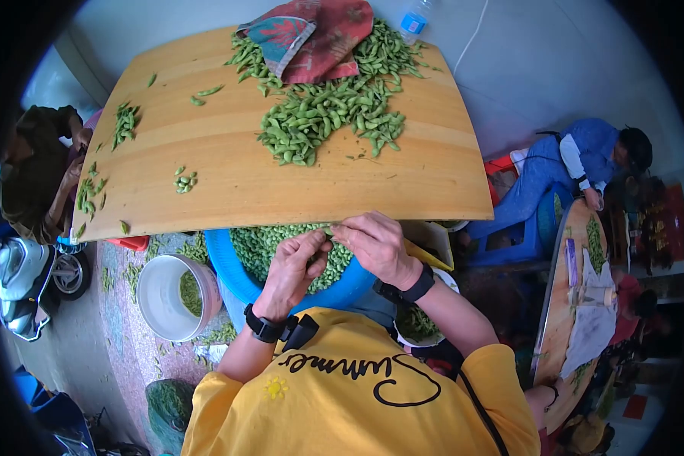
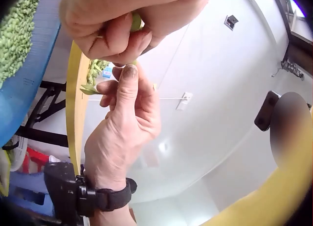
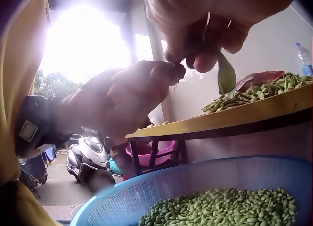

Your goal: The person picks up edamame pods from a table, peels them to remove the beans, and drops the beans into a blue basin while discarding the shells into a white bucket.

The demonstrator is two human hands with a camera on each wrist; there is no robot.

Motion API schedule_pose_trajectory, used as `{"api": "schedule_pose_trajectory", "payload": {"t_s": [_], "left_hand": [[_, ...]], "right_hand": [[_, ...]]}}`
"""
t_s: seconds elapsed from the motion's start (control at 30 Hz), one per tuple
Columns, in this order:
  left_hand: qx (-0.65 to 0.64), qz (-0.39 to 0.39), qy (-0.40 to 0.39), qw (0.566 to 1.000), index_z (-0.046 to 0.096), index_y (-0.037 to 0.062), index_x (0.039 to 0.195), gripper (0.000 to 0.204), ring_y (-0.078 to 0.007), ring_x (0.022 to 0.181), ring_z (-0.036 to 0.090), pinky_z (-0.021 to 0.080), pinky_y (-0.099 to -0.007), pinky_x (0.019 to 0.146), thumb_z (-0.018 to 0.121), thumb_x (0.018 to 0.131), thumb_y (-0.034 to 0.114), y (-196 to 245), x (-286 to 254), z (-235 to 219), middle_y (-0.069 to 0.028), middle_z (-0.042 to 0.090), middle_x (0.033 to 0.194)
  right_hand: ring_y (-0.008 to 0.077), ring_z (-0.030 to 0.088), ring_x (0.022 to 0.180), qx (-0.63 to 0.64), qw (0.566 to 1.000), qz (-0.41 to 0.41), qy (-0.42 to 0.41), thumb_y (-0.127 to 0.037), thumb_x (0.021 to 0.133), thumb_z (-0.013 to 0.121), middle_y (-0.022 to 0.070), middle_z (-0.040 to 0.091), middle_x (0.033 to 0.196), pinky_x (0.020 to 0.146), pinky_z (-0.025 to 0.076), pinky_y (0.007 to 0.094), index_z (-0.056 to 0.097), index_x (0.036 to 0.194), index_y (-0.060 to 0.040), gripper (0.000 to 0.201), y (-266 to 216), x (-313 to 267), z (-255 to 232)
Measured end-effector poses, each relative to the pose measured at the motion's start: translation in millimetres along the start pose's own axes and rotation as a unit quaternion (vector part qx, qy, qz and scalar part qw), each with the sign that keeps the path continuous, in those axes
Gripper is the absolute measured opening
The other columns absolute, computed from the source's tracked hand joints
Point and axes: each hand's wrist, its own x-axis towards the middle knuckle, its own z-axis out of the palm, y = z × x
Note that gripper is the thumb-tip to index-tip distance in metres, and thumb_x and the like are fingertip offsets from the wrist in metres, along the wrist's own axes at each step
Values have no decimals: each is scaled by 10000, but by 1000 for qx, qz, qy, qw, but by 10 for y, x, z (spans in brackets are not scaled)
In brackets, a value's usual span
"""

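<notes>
My two hands meet above a blue basket (image 1: 219, 262) of shelled green beans (image 1: 254, 251), just in front of the table edge. Curled fingers of my left hand (image 1: 300, 262) grip a green bean pod (image 2: 136, 22), mostly hidden in the fist in the left wrist view. My right hand (image 1: 380, 247) pinches at the same spot, its thumb up against the left fingers. From the right fingers a flat green pod (image 3: 226, 75) hangs down in the right wrist view. Unshelled pods (image 1: 304, 125) lie heaped on the wooden table (image 1: 205, 167) beyond.
A red cloth (image 1: 330, 38) covers part of the heap, with a plastic bottle (image 1: 414, 23) behind it. A white bucket (image 1: 171, 296) stands left of the basket, and a bowl (image 1: 452, 285) sits to the right. Other people sit at the left and at a second table (image 1: 558, 319).
</notes>
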Motion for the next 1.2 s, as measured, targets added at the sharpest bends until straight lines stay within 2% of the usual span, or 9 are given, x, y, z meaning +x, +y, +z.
{"api": "schedule_pose_trajectory", "payload": {"t_s": [0.2, 0.33, 0.43, 0.5, 0.63, 0.7, 0.8, 1.17, 1.2], "left_hand": [[24, 15, 23, 999, 567, 9, 779, 207, -38, 448, 300, 218, -187, 414, 509, 892, 173, -18, 10, -10, 16, 485, 636], [100, 55, 48, 992, 588, 3, 770, 210, -23, 459, 296, 214, -189, 419, 517, 885, 164, -35, 9, -13, 45, 453, 589], [191, 111, 66, 973, 601, 1, 766, 218, -15, 473, 301, 210, -192, 418, 517, 885, 163, -68, 0, 25, 68, 412, 557], [237, 150, 70, 957, 605, 1, 763, 229, -12, 478, 304, 208, -193, 417, 512, 888, 168, -106, -2, 17, 77, 390, 544], [184, 122, 72, 973, 596, -9, 799, 229, -21, 472, 299, 210, -194, 412, 512, 902, 178, -83, -32, 21, 68, 391, 548], [142, 87, 79, 983, 593, -11, 810, 233, -23, 472, 297, 211, -194, 413, 521, 905, 190, -52, -53, 33, 65, 391, 556], [137, 24, 30, 990, 569, 23, 808, 224, -28, 460, 268, 192, -193, 420, 518, 909, 217, -34, -71, 28, 52, 388, 587], [14, 24, 23, 999, 583, 7, 899, 146, -20, 452, 269, 201, -179, 414, 472, 878, 100, -70, -62, 62, 58, 415, 596], [42, 29, 39, 998, 584, 1, 906, 155, -18, 448, 267, 203, -177, 413, 456, 866, 78, -85, -55, 53, 59, 417, 594]], "right_hand": [[219, 609, 638, 47, 996, 76, 4, -33, 698, 682, 82, 616, 747, 545, 476, 299, 617, 815, -19, 135, -59, -36, 36], [160, 599, 525, 209, 921, 326, -54, -131, 812, 630, 106, 620, 657, 480, 467, 256, 566, 809, 3, 149, -158, -13, 10], [109, 569, 513, 381, 787, 472, -111, -173, 859, 578, 79, 609, 643, 457, 440, 220, 558, 815, 15, 194, -105, -32, -54], [87, 525, 514, 580, 596, 549, -91, -184, 904, 504, 54, 576, 637, 463, 406, 192, 547, 838, 6, 205, -44, -124, -36], [87, 501, 521, 566, 635, 524, -50, -165, 901, 509, 49, 564, 658, 461, 389, 189, 543, 832, 1, 183, -158, -99, -4], [106, 526, 550, 315, 837, 447, -32, -115, 868, 560, 66, 580, 703, 478, 406, 206, 535, 833, 2, 125, -222, -56, 1], [183, 562, 555, 135, 960, 241, 47, -61, 791, 630, 79, 577, 694, 487, 435, 279, 538, 832, -12, 112, -254, -107, 125], [173, 577, 603, 149, 954, 259, -24, -120, 805, 627, 74, 592, 699, 535, 460, 281, 539, 842, 0, 154, -260, -125, 68], [146, 565, 592, 252, 896, 361, -54, -160, 841, 589, 61, 588, 693, 528, 451, 262, 541, 848, -3, 164, -258, -127, 59]]}}
